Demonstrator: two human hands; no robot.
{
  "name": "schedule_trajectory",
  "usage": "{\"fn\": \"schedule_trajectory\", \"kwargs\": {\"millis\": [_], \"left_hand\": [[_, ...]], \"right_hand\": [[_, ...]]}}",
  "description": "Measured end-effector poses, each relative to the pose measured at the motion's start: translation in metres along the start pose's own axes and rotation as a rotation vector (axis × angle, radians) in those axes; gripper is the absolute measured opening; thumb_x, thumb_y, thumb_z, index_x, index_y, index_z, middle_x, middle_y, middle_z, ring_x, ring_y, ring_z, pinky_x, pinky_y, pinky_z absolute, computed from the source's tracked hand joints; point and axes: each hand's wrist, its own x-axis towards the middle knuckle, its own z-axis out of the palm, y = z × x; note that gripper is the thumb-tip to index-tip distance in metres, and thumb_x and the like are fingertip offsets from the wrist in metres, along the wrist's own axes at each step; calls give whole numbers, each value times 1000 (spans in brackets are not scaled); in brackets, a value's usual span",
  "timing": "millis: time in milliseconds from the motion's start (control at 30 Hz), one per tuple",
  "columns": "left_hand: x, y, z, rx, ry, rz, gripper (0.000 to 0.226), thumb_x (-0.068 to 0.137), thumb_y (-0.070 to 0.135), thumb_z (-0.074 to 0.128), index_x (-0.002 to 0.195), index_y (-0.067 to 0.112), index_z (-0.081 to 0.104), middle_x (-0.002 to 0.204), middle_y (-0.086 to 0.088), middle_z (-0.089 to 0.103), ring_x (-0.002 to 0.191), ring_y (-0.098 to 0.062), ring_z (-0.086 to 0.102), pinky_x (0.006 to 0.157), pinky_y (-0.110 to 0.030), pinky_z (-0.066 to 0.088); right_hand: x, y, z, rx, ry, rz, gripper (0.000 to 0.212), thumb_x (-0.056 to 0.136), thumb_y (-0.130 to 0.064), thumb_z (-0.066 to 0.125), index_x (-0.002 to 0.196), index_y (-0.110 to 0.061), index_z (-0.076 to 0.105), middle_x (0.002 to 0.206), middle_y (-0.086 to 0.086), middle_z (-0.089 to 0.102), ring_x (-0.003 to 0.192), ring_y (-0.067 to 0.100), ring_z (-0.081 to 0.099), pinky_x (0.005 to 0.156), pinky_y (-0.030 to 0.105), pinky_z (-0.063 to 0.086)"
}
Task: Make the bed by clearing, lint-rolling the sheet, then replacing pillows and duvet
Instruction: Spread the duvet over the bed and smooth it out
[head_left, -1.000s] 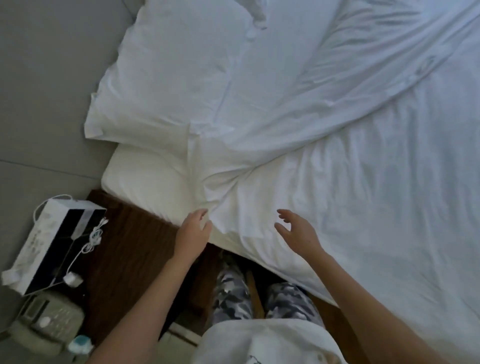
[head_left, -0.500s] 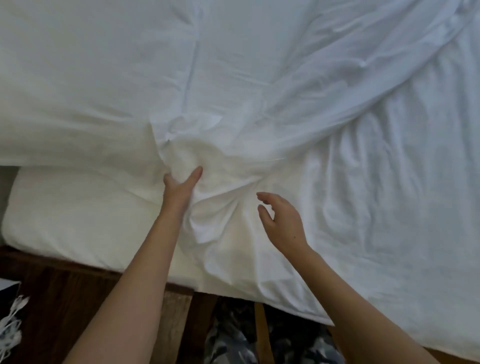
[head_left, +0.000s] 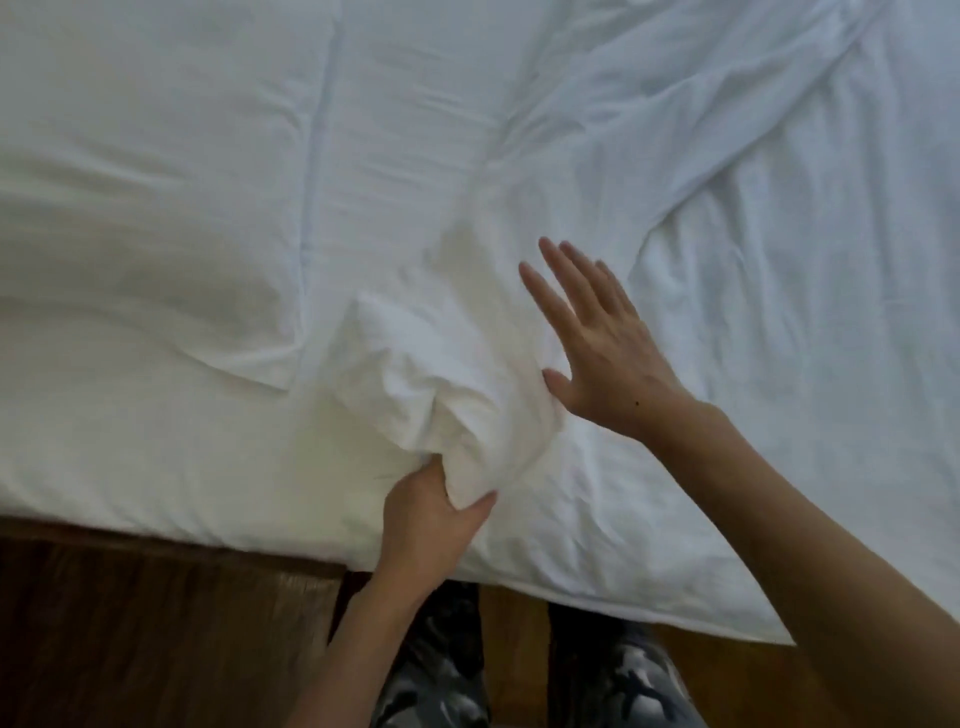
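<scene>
A white duvet lies wrinkled over the right and middle of the bed, its corner bunched near the front edge. My left hand grips that bunched corner, thumb and fingers curled into the fabric. My right hand lies flat on the duvet just right of the bunch, fingers straight and spread. A white pillow fills the left of the view, its near edge next to the bunched corner.
The dark wooden bed frame runs along the front left below the mattress edge. My legs in patterned trousers stand against the bed. The duvet's lower edge hangs over the frame at the right.
My left hand closed on the duvet corner and drew back toward the bed's edge. My right hand moved forward and flattened on the duvet. The view has moved closer to the bed.
</scene>
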Motion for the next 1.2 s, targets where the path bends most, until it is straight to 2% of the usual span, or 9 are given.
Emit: {"fn": "schedule_trajectory", "kwargs": {"millis": [200, 300, 400, 567, 800, 900, 1000, 1100, 1200], "left_hand": [[-21, -20, 65, 236, 24, 298, 20, 82, 43, 62, 74, 24, 61, 73, 19, 57, 69, -2, 55, 57, -14, 39], [-30, -29, 105, 255, 139, 355, 28, 82, 41, 58, 76, 14, 63, 72, 14, 60, 65, -5, 56, 51, -19, 42], [-48, -35, 143, 336, 221, 359, 34, 82, 40, 57, 79, 8, 67, 68, -2, 66, 60, -15, 62, 52, -24, 47], [-117, -22, 234, 329, 187, 372, 29, 80, 36, 58, 90, 11, 69, 77, -3, 70, 70, -12, 62, 61, -16, 44], [-175, 49, 404, 431, -124, 537, 32, 84, 35, 47, 96, 24, 74, 87, 9, 73, 73, -5, 68, 61, -15, 53], [-164, 39, 429, 394, -155, 426, 30, 95, 22, 43, 115, 23, 65, 106, 6, 70, 94, -8, 66, 74, -6, 47], [-159, 3, 420, 637, -379, 513, 48, 86, 7, 47, 129, 28, 52, 125, 3, 56, 116, -18, 53, 95, -26, 45], [-162, -17, 391, 593, -336, 538, 38, 90, 18, 47, 127, 26, 51, 117, 6, 61, 110, -15, 59, 90, -22, 47], [-161, -1, 365, 470, 52, 591, 28, 90, 19, 48, 111, 14, 67, 97, 2, 70, 88, -14, 67, 73, -22, 52]], "right_hand": [[-47, 41, 36, -279, -557, -396, 91, 75, -33, 68, 151, -18, 20, 152, 5, 30, 145, 25, 19, 118, 47, 7], [-74, 52, 63, -160, -426, -463, 62, 73, -47, 68, 127, -20, 52, 125, -2, 57, 121, 21, 50, 108, 42, 31], [-104, 53, 73, 65, -253, -466, 15, 71, -28, 69, 81, -21, 59, 77, -3, 65, 77, 24, 64, 81, 34, 42], [-215, 95, 50, 148, -261, -425, 29, 62, -16, 65, 63, -29, 38, 48, -6, 52, 43, 22, 50, 59, 29, 45], [-371, 207, 4, 44, -443, -226, 12, 62, -27, 62, 62, -28, 51, 50, -11, 49, 47, 11, 50, 67, 25, 42], [-402, 236, 34, -25, -476, -147, 13, 75, -26, 63, 86, -28, 58, 83, -9, 60, 80, 14, 59, 87, 27, 40], [-430, 248, 62, -17, -621, -47, 37, 80, -15, 62, 116, -23, 58, 126, -1, 54, 117, 22, 51, 104, 36, 40], [-440, 250, 54, 153, -305, 78, 36, 70, 1, 55, 94, -17, 74, 102, 1, 71, 88, 22, 68, 77, 34, 57], [-422, 250, 35, 184, 166, 221, 38, 72, 1, 43, 94, -8, 73, 94, 5, 71, 85, 21, 64, 67, 25, 50]]}}
